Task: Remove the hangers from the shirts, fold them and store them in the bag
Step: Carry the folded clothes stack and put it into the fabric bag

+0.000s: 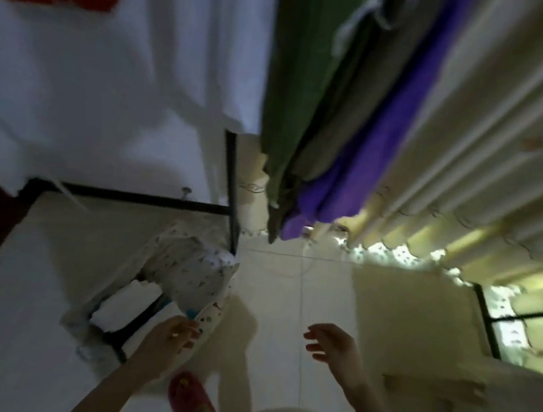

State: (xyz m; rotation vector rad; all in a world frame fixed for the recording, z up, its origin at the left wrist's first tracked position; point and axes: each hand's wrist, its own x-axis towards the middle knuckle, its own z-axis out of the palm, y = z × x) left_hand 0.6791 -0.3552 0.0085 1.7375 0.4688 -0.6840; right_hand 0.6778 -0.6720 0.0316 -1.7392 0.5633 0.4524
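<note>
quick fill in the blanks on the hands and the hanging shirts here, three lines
1. The left hand pinches the spotted bag, while the right hand holds ____.
2. Between the green shirt and the purple shirt hangs a ____ one.
3. The slipper on the floor is ____.
Missing words: nothing; grey; pink.

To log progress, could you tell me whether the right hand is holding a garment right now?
No, the right hand hangs open over the floor, fingers spread, with nothing in it.
</note>
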